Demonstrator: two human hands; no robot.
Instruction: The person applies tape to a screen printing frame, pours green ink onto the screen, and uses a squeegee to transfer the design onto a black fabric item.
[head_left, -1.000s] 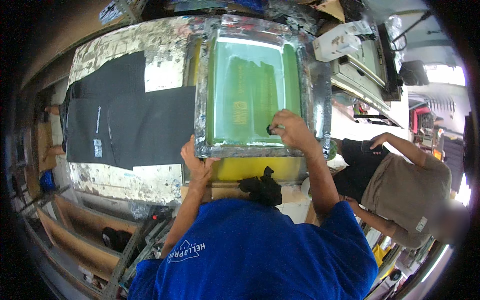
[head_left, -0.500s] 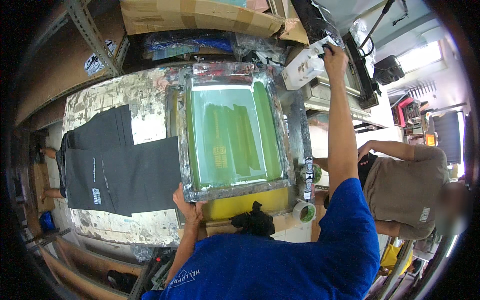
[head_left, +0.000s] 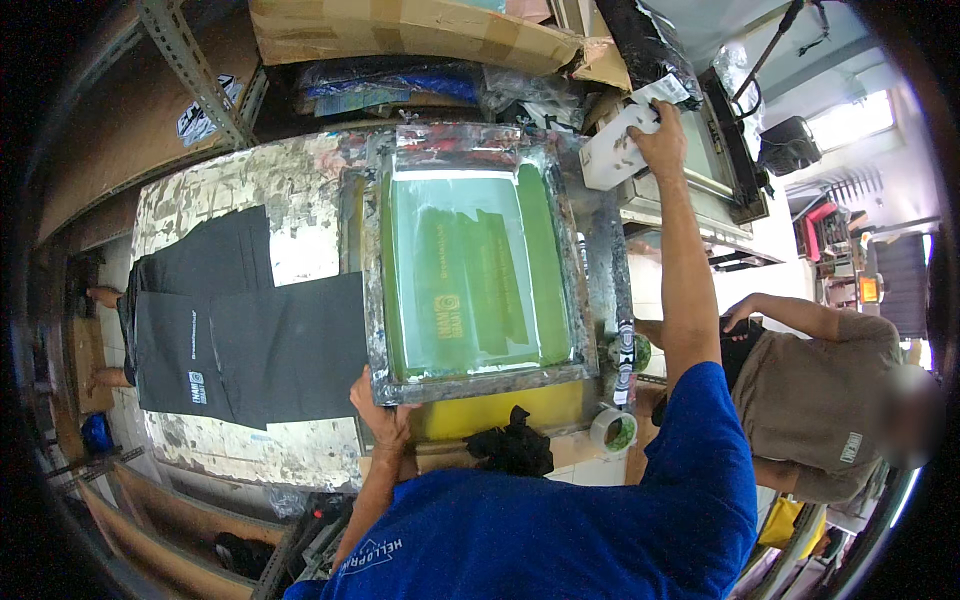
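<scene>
A screen printing frame [head_left: 480,387] with green mesh lies over the work table, a pale film of ink smeared across its left and middle parts. My left hand [head_left: 380,415] grips the frame's near left corner, fingers closed around the edge. At the far right, my outstretched right hand [head_left: 660,145] is closed on the upper end of a white plastic container [head_left: 612,150] with dark smudges. The container tilts beside the frame's far right corner. Left of the frame lie several black fabric pieces [head_left: 270,335], overlapping, with small white prints.
The work table [head_left: 305,240] is paint-stained. A yellow panel [head_left: 480,412] shows below the frame, with a crumpled black cloth [head_left: 515,445] and a tape roll [head_left: 612,430] at the near edge. A cardboard box [head_left: 420,35] lies beyond. A person [head_left: 800,390] stands at right.
My right hand has shifted its hold on the white container, now with fingers lower over its side. The left hand stays at the frame's corner. The whole view has shifted slightly.
</scene>
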